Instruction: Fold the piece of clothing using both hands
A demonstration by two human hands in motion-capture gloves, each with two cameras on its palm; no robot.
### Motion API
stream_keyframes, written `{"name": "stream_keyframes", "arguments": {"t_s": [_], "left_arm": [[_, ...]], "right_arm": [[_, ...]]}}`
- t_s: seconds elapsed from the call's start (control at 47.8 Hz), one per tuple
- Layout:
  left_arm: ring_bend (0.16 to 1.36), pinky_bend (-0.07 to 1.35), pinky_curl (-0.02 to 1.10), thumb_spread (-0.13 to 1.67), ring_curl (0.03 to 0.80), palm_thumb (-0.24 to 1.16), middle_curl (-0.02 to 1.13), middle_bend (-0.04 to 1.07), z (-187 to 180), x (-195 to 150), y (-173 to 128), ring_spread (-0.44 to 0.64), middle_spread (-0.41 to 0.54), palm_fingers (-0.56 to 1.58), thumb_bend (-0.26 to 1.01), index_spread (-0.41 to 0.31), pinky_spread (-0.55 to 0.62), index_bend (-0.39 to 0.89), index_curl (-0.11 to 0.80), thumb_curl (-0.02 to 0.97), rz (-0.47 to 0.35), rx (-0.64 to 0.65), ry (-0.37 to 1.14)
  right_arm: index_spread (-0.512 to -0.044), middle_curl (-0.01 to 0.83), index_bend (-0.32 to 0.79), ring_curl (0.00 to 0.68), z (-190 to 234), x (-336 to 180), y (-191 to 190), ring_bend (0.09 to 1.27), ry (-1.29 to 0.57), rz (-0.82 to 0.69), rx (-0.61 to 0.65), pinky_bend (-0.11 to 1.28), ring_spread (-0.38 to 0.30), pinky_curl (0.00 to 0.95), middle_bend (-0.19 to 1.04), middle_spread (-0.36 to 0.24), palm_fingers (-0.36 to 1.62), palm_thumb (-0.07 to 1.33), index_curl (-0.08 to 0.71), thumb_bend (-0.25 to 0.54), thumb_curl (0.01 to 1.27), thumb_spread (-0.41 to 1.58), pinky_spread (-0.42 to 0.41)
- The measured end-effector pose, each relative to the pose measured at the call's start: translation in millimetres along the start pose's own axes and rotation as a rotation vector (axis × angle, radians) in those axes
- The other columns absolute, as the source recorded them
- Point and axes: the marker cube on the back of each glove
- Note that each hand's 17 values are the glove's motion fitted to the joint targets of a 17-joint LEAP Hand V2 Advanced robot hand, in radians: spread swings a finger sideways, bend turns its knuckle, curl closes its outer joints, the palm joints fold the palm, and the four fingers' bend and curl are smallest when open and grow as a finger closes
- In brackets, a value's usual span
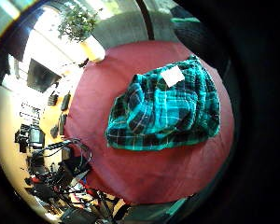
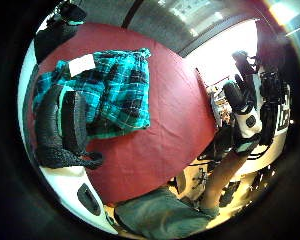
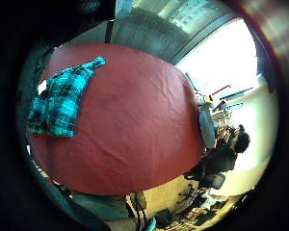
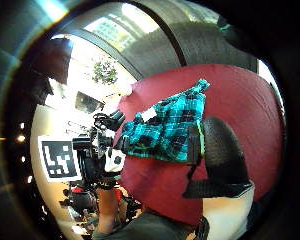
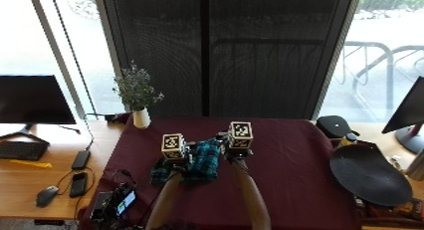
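Note:
A teal and black plaid shirt lies bunched in a loose heap on the maroon tablecloth, left of the middle. A white label shows on its top side. Both gloved hands hover above the table and hold nothing. My left hand is over the shirt's left part, and its thumb hangs relaxed above the cloth. My right hand is at the shirt's right edge, its thumb free of the fabric. The shirt lies well apart from the right palm.
A white vase with a plant stands at the table's far left corner. A black round dish sits at the right edge. A small device with cables is at the near left corner. A monitor, keyboard and mouse occupy the left desk.

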Motion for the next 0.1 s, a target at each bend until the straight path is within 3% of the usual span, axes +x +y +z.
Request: {"name": "stream_keyframes", "arguments": {"t_s": [0.105], "left_arm": [[0.44, 0.18, 0.28, 1.47, 0.351, 0.59, 0.45, 0.21, -3.3, -0.9, 2.6, 0.06, -0.109, 0.60, 0.00, -0.150, 0.33, 0.15, 0.373, 0.301, -0.014, -0.013, -0.020]], "right_arm": [[-0.334, 0.250, 0.19, 0.308, -6.0, -2.4, 9.3, 0.20, -0.031, 0.015, -0.043, 0.45, 0.148, 0.354, 0.15, 0.001, 0.31, 0.72, 0.414, -0.015, 0.40, 1.29, 0.273]]}}
